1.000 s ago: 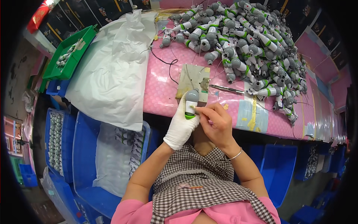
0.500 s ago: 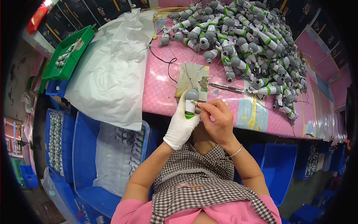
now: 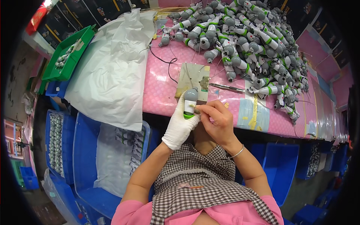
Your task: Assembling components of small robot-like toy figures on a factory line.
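My left hand [image 3: 179, 125], in a white glove, is closed around a small plastic toy figure [image 3: 190, 103]. It has a round grey top, a white body and a green band at its lower end, and stands upright just before the table edge. My bare right hand [image 3: 218, 122] has thumb and forefinger pinched against the side of the white body. Something small and yellowish shows there, too small to name. Behind the figure lies a metal plate fixture [image 3: 195, 75] on the table, with pliers-like tweezers [image 3: 227, 87] to its right.
Similar figures form a large heap [image 3: 247, 41] at the back right of the pink-covered table [image 3: 161, 90]. White sheeting [image 3: 108, 71] covers the left part. A green tray [image 3: 67, 56] stands far left. Blue bins [image 3: 88, 165] flank me below the table. A black cable [image 3: 169, 69] curls near the fixture.
The held figure and both hands have shifted slightly left. My right fingertips stay against the figure's side, where a yellowish spot now shows more plainly.
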Action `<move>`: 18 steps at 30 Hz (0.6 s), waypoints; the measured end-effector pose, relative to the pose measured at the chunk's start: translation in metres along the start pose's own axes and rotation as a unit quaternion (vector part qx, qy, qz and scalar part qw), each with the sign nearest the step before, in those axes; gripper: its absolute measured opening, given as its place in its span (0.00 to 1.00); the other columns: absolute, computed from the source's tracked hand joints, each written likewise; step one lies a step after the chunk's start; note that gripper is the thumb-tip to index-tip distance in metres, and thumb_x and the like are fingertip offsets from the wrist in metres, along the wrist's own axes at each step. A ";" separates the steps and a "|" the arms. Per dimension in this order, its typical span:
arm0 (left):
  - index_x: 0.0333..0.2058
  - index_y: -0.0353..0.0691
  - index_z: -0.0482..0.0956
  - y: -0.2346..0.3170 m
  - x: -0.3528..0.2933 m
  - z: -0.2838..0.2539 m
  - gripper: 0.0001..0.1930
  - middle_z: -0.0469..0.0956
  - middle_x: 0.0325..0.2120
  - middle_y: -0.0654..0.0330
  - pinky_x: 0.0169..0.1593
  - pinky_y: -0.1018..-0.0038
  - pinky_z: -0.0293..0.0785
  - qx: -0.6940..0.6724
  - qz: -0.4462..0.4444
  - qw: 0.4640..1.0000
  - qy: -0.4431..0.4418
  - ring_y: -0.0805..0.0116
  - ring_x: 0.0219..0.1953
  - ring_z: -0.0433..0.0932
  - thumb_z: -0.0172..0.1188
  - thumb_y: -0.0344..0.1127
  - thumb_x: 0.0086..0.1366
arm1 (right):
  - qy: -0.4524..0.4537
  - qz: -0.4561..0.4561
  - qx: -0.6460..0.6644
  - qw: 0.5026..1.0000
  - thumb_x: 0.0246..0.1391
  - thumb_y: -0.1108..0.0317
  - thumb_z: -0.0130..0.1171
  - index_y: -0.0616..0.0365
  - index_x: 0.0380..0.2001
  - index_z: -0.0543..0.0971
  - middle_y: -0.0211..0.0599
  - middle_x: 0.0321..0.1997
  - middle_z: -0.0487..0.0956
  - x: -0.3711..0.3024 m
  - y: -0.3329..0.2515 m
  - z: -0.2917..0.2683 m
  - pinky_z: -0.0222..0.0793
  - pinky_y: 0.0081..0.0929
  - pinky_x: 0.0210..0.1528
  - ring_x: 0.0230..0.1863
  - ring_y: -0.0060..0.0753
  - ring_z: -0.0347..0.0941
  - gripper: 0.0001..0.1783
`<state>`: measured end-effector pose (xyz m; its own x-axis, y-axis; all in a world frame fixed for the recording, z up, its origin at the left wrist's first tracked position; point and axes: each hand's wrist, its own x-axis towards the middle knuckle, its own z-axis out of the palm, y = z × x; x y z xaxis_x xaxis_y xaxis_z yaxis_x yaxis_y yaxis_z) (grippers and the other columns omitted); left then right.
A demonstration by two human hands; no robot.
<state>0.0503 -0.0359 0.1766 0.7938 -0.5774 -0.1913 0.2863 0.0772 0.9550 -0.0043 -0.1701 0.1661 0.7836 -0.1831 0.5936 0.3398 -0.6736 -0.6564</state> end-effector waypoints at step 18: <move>0.38 0.36 0.66 0.011 -0.019 -0.004 0.14 0.69 0.20 0.64 0.17 0.83 0.58 -0.076 -0.016 0.996 -0.050 0.79 0.16 0.65 0.61 0.33 0.57 | 0.070 0.066 -0.210 0.973 0.49 0.71 0.59 0.55 0.32 0.82 0.36 0.26 0.76 0.007 0.050 -0.035 0.63 0.25 0.25 0.26 0.29 0.69 0.06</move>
<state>0.0409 -0.0210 0.1903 0.7275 -0.6591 -0.1904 0.3952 0.1757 0.9017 0.0001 -0.2298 0.1537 0.7180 -0.3626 0.5941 -0.0243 -0.8661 -0.4993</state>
